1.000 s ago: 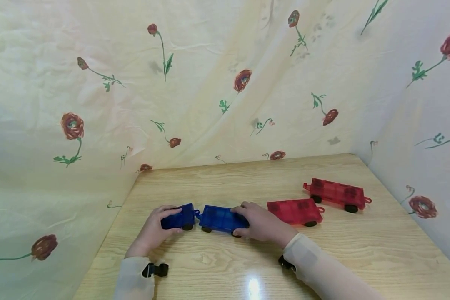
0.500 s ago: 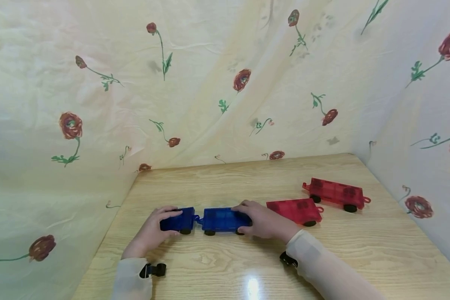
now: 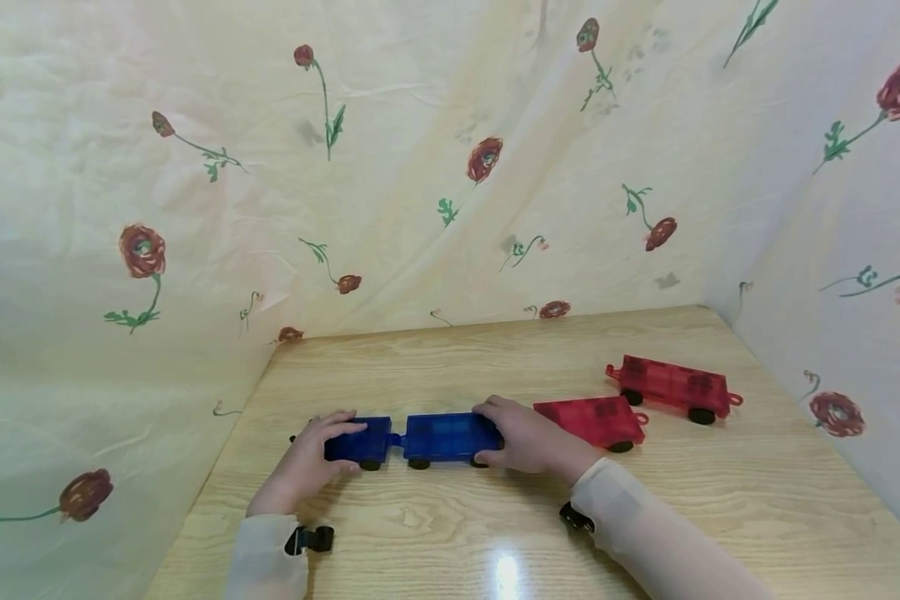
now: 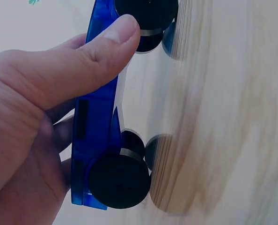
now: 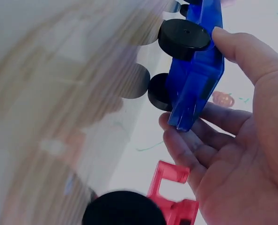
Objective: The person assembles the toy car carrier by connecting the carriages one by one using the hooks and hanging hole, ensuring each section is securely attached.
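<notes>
Two translucent blue toy wagons with black wheels stand end to end on the wooden table. My left hand (image 3: 306, 460) grips the left blue wagon (image 3: 372, 440), thumb on the near side and fingers over the far side. The right blue wagon (image 3: 450, 437) is held at its right end by my right hand (image 3: 528, 439). Between them the small blue couplings (image 3: 396, 440) meet; whether they are hooked cannot be made out. In the left wrist view, the thumb lies along the side of the blue wagon (image 4: 94, 136), above its wheels. The right wrist view shows thumb and fingers around the other wagon's end (image 5: 195, 79).
A red toy wagon (image 3: 592, 422) stands just behind my right hand, partly covered by it. Farther right and back is a second red wagon (image 3: 675, 386) with couplings at both ends. Flowered cloth (image 3: 420, 183) encloses the table (image 3: 420, 533) at the back and sides.
The two blue wagons have turned from a slight angle into a nearly straight line, the left one's inner end coming nearer to me. Both hands keep their hold. The red wagons stay put.
</notes>
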`<act>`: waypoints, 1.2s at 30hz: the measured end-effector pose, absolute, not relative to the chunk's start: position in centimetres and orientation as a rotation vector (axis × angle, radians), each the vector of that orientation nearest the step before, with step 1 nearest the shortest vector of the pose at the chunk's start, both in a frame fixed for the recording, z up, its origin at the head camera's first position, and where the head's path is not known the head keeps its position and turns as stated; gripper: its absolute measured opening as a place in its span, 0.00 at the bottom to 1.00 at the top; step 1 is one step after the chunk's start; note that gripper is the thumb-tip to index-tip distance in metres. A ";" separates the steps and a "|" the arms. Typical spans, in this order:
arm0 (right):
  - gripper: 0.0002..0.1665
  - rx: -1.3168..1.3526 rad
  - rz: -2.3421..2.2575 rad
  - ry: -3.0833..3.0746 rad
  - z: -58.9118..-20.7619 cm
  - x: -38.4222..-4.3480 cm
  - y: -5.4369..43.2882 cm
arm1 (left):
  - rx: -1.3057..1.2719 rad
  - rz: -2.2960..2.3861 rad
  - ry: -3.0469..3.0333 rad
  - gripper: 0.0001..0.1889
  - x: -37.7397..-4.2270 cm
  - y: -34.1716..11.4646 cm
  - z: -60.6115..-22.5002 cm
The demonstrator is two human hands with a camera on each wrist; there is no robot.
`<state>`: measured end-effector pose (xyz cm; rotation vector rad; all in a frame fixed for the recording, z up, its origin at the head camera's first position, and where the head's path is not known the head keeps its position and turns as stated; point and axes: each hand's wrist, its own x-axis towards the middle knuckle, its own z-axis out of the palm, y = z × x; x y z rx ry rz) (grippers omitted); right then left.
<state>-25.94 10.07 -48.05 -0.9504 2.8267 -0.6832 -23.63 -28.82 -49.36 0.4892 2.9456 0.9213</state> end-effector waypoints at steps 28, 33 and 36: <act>0.55 -0.996 -0.626 2.877 -47.9 -24.8 9.2 | 0.479 0.924 3.030 0.44 -23.1 -30.3 -48.4; 0.54 -0.954 -0.606 2.982 -47.3 -24.0 11.2 | 0.456 1.024 3.021 0.43 -23.0 -28.5 -47.8; 0.54 -0.928 -0.605 3.024 -47.1 -23.7 12.6 | 0.490 0.976 3.070 0.42 -23.0 -27.1 -47.3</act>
